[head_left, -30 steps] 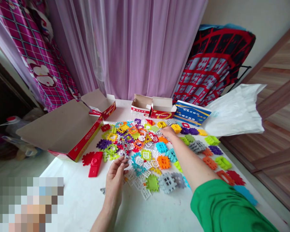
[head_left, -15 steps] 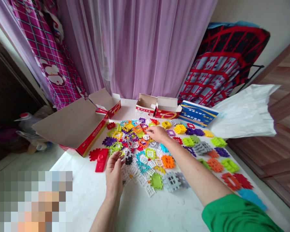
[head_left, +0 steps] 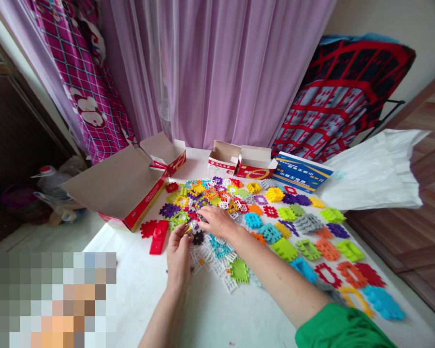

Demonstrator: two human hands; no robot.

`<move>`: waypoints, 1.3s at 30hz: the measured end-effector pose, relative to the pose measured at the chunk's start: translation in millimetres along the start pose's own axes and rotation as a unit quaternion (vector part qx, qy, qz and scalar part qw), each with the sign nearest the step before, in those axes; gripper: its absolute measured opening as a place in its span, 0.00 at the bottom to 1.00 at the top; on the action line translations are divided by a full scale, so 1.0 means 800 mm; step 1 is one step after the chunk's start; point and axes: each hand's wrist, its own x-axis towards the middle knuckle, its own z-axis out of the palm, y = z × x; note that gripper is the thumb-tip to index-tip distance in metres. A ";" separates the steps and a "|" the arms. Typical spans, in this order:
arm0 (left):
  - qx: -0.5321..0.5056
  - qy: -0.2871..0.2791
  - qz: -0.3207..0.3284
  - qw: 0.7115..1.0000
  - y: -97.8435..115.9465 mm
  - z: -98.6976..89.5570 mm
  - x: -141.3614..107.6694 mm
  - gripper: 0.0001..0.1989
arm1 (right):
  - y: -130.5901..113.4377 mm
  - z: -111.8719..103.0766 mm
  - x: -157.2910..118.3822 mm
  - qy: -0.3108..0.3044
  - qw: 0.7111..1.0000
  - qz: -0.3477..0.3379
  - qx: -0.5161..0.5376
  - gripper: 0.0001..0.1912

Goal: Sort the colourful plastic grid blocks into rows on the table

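A heap of colourful plastic interlocking building pieces [head_left: 212, 195] covers the middle of the white table [head_left: 224, 319]. At its near left edge is my left hand [head_left: 179, 249], fingers curled and thumb pressed toward them. Something small and yellowish-green shows at those fingertips, too small to identify. My right hand [head_left: 217, 222] reaches over the heap, palm down, with its fingers stretched apart toward the pieces close to my left fingertips. I see nothing held in it. White lattice window pieces [head_left: 206, 258] and a green square piece [head_left: 239, 270] lie just in front of it.
Sorted stacks, including blue pieces [head_left: 384, 302] and grey pieces [head_left: 309, 223], fill the right side. A red flat piece [head_left: 158, 237] lies left. An open carton [head_left: 137, 212], small red boxes [head_left: 255, 169], a blue box [head_left: 302, 171] and a white sack [head_left: 380, 169] stand behind.
My right hand has drawn back from the far part of the heap, leftward and nearer to my left hand. My left hand stays by the heap's edge. The view has shifted slightly.
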 end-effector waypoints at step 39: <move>0.064 -0.082 -0.095 0.990 0.022 0.012 -0.013 0.30 | -0.010 -0.029 -0.067 0.047 0.998 0.025 -0.017 0.08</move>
